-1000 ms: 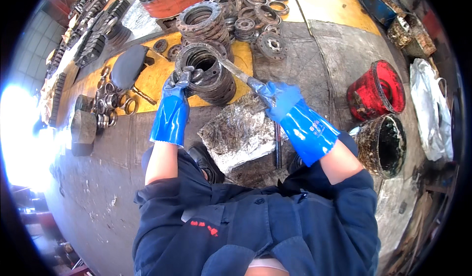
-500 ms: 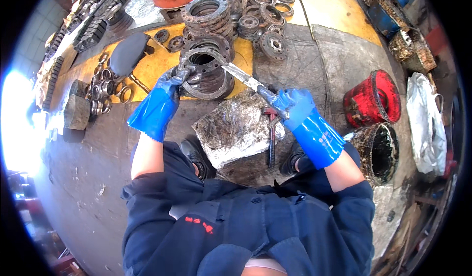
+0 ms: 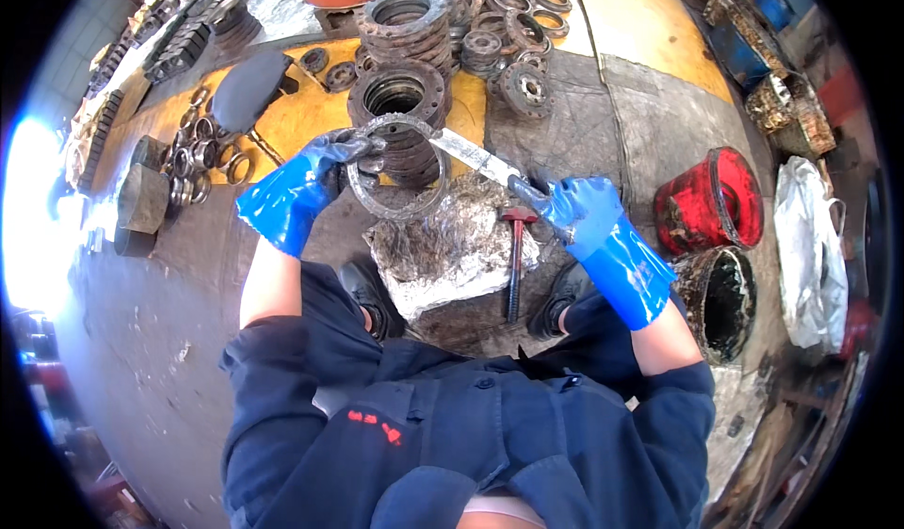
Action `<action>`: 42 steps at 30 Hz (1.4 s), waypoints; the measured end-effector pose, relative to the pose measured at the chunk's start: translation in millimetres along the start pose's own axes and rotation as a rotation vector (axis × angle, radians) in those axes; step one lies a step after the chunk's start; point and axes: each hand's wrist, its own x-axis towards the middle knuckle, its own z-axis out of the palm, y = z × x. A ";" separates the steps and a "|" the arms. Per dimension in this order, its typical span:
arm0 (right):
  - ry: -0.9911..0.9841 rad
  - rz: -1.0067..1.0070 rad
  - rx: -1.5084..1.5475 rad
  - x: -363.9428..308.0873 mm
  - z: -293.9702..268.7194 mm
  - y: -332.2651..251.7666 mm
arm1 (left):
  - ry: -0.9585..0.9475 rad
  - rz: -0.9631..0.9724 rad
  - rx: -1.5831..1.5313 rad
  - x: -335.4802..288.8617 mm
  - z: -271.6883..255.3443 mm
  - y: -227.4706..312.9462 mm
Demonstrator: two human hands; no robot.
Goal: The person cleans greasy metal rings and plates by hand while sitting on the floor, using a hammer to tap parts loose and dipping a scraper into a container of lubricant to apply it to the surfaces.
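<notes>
My left hand (image 3: 315, 176), in a blue rubber glove with grimy fingers, grips the left edge of a greasy metal ring (image 3: 400, 213). The ring is held up, facing me, in front of a stack of dark flanged rings (image 3: 363, 105). My right hand (image 3: 579, 211), gloved the same way, is closed around the dark handle of a scraper (image 3: 478, 158). Its long flat blade points up and left, and the tip meets the ring's upper right rim. Below them lies a silvery, dirt-covered block (image 3: 438, 289), with a red-headed hammer (image 3: 516, 260) at its right side.
A taller flange stack (image 3: 407, 20) stands behind, with loose rings (image 3: 508, 1) beside it. A round-seated stool (image 3: 247, 94) and small rings (image 3: 198, 157) are at left. On the right are a red bucket (image 3: 692, 199), a crusted bucket (image 3: 697, 293) and a white bag (image 3: 810, 256).
The ring has come down and toward me, clear of the stack's top, and faces me more. Both hands moved with it; the scraper's tip stays at the ring's rim.
</notes>
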 end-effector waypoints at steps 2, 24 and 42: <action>-0.051 -0.006 -0.002 -4.5 2.2 -1.1 | 0.010 -0.025 0.055 -2.1 -0.2 -0.3; 0.053 -0.099 0.095 10.0 -17.2 -20.3 | -0.019 -0.234 0.477 -2.2 26.5 -5.6; 0.334 0.688 1.739 45.2 12.8 -48.2 | 0.246 0.486 0.875 29.3 38.3 -41.2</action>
